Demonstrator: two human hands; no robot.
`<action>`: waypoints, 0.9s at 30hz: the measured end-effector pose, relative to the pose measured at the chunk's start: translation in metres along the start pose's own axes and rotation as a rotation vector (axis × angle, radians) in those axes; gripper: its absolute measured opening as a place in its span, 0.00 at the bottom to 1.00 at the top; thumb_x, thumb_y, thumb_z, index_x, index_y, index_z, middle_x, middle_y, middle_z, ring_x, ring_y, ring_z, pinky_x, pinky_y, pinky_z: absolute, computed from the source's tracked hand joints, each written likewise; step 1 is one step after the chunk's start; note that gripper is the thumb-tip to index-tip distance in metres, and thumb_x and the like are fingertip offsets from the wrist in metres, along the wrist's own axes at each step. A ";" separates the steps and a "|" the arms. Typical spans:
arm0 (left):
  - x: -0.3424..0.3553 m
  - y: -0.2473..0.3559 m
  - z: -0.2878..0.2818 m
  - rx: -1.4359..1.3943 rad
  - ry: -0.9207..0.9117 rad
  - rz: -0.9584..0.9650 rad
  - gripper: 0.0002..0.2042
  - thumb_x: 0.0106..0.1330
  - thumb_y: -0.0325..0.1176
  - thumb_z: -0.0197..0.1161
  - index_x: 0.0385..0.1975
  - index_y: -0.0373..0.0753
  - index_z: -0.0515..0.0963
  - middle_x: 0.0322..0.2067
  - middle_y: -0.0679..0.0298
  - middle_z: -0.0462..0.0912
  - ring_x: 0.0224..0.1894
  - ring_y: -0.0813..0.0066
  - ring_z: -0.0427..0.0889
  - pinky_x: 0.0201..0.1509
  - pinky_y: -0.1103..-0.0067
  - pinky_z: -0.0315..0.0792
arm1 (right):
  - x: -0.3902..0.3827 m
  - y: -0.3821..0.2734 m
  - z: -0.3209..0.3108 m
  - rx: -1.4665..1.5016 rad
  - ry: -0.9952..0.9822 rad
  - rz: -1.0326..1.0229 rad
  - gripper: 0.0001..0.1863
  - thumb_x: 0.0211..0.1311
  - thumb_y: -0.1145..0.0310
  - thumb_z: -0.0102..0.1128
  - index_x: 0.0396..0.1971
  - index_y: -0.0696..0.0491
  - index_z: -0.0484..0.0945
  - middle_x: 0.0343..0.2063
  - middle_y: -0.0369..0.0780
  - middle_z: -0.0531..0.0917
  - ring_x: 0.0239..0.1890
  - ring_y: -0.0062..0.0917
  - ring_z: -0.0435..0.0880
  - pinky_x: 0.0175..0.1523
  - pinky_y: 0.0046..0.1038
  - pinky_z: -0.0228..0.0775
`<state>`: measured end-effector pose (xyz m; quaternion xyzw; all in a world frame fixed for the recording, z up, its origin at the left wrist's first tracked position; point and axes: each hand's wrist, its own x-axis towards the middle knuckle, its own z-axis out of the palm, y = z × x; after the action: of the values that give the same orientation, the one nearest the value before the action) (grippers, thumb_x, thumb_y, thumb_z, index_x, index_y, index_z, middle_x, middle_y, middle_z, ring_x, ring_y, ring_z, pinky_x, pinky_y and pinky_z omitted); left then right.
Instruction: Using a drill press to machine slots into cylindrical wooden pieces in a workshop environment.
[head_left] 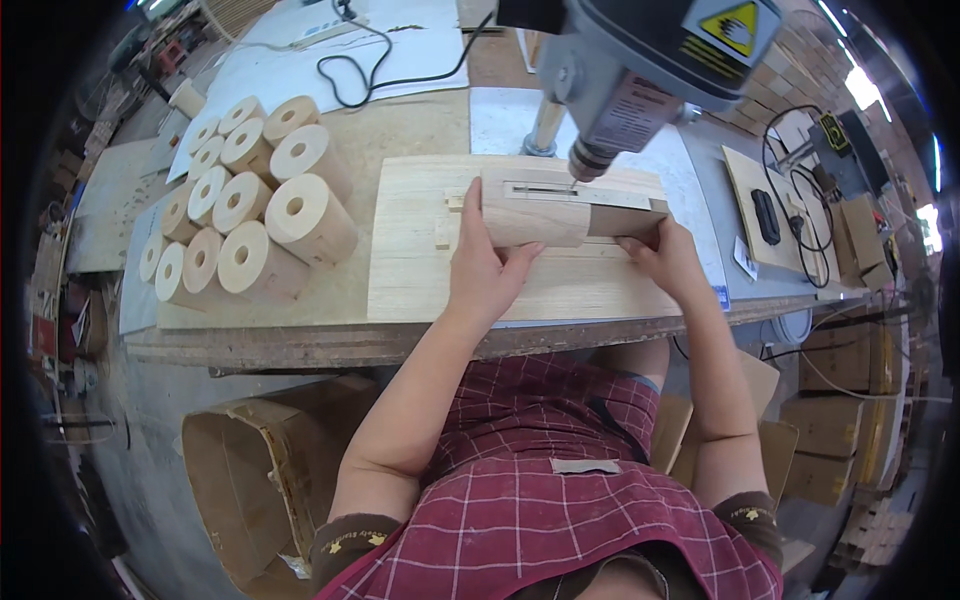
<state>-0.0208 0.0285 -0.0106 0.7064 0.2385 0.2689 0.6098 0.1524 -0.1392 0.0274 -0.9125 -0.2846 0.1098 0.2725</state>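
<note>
A pale wooden cylinder (538, 226) lies on its side on a light wooden board (415, 250), beneath the drill press (640, 90). On its upper side is a flat slotted strip (610, 197); the thin bit under the drill chuck (590, 160) is close to the slot, and whether it touches cannot be seen. My left hand (485, 262) grips the cylinder's left end, thumb along the near side. At the other end, my right hand (668, 258) closes around a darker brownish section (625, 220), its fingers partly hidden.
Several pale wooden cylinders with centre holes (262, 262) stand grouped on the table (340, 310) to the left. Small wooden stops (443, 232) sit on the board beside my left hand. A black cable (372, 85) curls behind. An open cardboard box (235, 490) is below the table's edge.
</note>
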 end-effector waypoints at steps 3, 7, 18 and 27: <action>0.001 0.001 0.002 0.021 0.029 0.029 0.43 0.51 0.28 0.65 0.63 0.35 0.42 0.50 0.45 0.69 0.46 0.62 0.76 0.47 0.75 0.71 | 0.004 -0.005 -0.051 -0.182 -0.224 -0.242 0.24 0.48 0.64 0.66 0.45 0.58 0.72 0.24 0.38 0.79 0.27 0.21 0.76 0.33 0.24 0.68; 0.000 0.003 0.002 0.011 0.017 0.040 0.43 0.51 0.27 0.65 0.63 0.34 0.41 0.51 0.46 0.68 0.48 0.63 0.76 0.49 0.75 0.71 | 0.027 -0.055 -0.135 0.240 0.401 -0.417 0.17 0.59 0.60 0.52 0.44 0.56 0.73 0.27 0.38 0.77 0.28 0.20 0.73 0.33 0.23 0.66; -0.002 0.008 0.004 -0.040 0.017 -0.004 0.43 0.51 0.24 0.64 0.63 0.34 0.41 0.52 0.48 0.67 0.49 0.64 0.74 0.50 0.76 0.70 | 0.044 -0.167 -0.149 -0.132 0.528 -0.518 0.22 0.59 0.56 0.43 0.29 0.61 0.77 0.28 0.52 0.80 0.35 0.42 0.79 0.42 0.35 0.69; 0.000 0.003 0.004 0.038 0.048 0.050 0.43 0.51 0.24 0.65 0.63 0.36 0.42 0.51 0.48 0.68 0.50 0.63 0.74 0.51 0.75 0.70 | 0.007 -0.128 -0.142 -0.371 0.608 -0.642 0.16 0.59 0.59 0.48 0.28 0.58 0.76 0.19 0.44 0.76 0.21 0.29 0.74 0.29 0.26 0.65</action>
<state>-0.0182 0.0246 -0.0084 0.7170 0.2402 0.2962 0.5835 0.1493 -0.1088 0.2161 -0.8025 -0.4743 -0.3043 0.1962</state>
